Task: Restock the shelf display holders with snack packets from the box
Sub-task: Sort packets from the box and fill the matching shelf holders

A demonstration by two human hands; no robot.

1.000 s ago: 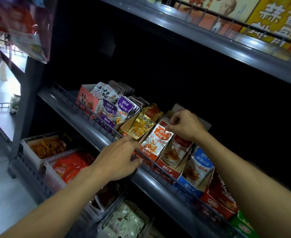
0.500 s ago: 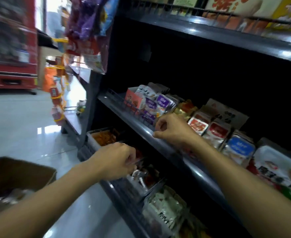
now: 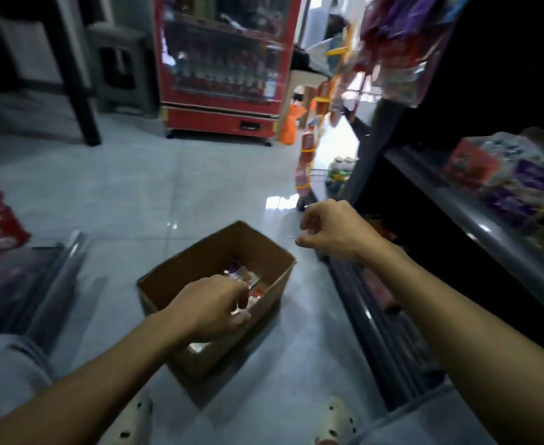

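A brown cardboard box [image 3: 273, 252] stands open on the tiled floor below me, with snack packets [image 3: 245, 277] lying inside. My left hand [image 3: 212, 308] hangs over the box opening, fingers curled down among the packets; whether it grips one is hidden. My right hand [image 3: 331, 231] hovers to the right of the box with loosely curled fingers and nothing in it. The shelf [image 3: 476, 216] with its display holders of packets [image 3: 514, 184] runs along the right edge, blurred.
A red drinks cooler [image 3: 222, 65] stands at the far side of the floor. Hanging snack strips [image 3: 309, 152] dangle off the shelf's end. A second rack [image 3: 39, 271] with red packets sits at the left. My two light shoes [image 3: 334, 419] are just behind the box.
My view has swung left and down from the shelf to the floor box. Both hands left the shelf rail; the left one dropped into the box, the right one pulled back beside it.
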